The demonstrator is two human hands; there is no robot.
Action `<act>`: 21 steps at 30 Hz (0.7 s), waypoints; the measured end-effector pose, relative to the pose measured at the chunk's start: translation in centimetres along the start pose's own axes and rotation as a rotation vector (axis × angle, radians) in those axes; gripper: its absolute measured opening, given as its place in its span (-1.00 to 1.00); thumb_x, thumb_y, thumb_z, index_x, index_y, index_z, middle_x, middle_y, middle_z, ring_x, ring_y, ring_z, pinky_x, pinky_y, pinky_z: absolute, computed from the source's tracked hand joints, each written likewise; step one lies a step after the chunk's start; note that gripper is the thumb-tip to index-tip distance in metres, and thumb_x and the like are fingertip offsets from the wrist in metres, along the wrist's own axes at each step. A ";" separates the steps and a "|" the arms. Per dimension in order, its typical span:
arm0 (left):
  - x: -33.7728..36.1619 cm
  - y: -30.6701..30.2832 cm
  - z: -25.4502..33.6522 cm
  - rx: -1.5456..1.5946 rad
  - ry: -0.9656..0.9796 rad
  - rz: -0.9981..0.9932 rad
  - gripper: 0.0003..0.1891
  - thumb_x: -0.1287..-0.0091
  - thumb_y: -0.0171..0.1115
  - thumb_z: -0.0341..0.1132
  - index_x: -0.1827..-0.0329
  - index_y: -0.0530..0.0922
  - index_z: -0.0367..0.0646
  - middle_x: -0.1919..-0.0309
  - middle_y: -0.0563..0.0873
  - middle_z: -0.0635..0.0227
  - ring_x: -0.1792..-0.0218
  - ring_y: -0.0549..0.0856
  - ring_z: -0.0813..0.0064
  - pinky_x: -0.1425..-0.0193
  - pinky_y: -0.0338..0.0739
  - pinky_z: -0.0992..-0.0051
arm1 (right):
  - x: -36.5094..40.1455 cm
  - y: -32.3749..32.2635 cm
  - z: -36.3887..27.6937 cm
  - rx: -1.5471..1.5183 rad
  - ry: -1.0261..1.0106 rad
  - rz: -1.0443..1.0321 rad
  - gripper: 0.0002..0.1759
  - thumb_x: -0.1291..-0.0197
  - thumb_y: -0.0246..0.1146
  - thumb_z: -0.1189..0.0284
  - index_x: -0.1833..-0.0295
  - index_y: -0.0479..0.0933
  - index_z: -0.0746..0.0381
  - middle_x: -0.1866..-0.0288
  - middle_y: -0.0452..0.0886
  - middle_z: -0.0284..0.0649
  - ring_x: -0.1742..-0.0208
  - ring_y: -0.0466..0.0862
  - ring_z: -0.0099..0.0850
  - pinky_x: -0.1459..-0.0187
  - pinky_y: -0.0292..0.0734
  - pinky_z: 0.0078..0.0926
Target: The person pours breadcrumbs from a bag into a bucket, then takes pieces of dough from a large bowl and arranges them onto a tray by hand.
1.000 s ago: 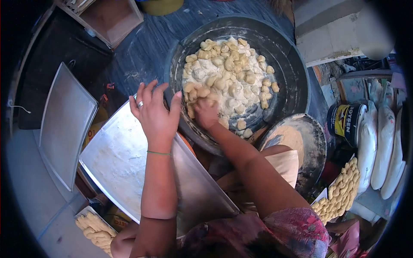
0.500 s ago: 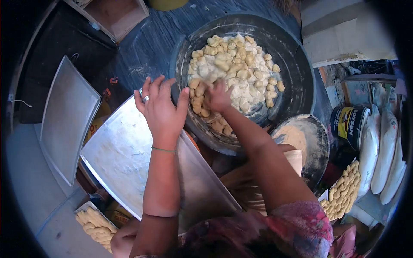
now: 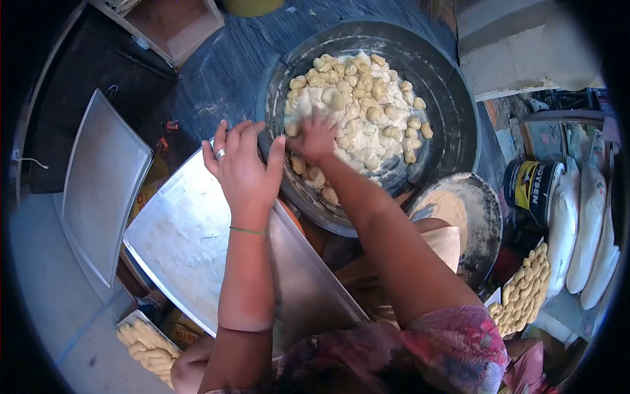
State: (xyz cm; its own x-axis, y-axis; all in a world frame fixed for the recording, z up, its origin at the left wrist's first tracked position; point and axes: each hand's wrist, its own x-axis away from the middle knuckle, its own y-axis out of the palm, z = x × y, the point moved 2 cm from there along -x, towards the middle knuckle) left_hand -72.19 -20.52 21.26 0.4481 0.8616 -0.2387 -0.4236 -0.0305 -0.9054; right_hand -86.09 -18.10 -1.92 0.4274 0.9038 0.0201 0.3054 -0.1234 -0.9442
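A wide dark basin (image 3: 453,98) holds several floured dough pieces (image 3: 361,98) in a heap. My right hand (image 3: 315,139) is down among the pieces at the basin's near left side, fingers curled into them; whether it grips one I cannot tell. My left hand (image 3: 244,169), with a ring and a thin green wristband, rests on the basin's left rim, fingers apart, above the top corner of a floured metal tray (image 3: 177,243).
A second metal tray (image 3: 98,184) leans at the left. A smaller floured pan (image 3: 472,217) sits right of the tray, near a paint can (image 3: 535,187). Trays of shaped dough (image 3: 522,292) lie at the right and bottom left (image 3: 147,345).
My right hand has moved up and left within the basin, from the near rim into the heap of dough. My left hand stays on the rim.
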 end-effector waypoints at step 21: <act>-0.1 -0.1 0.0 0.018 0.025 0.010 -0.59 -0.27 0.22 0.09 0.03 0.62 -0.02 -0.02 0.67 0.37 -0.35 0.34 0.11 -0.45 -0.17 -0.06 | 5.7 1.5 1.0 0.119 -0.312 -0.192 -0.07 -0.06 0.23 -0.22 -0.52 0.04 -0.29 -0.61 -0.14 -0.13 -0.60 -0.24 -0.02 -0.33 -0.21 0.54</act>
State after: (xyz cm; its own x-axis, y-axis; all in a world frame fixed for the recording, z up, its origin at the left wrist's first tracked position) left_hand -72.13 -20.60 21.38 0.4630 0.8483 -0.2568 -0.4426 -0.0297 -0.8962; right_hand -84.04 -12.77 -3.56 0.0870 0.9894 0.1162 0.2461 0.0917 -0.9649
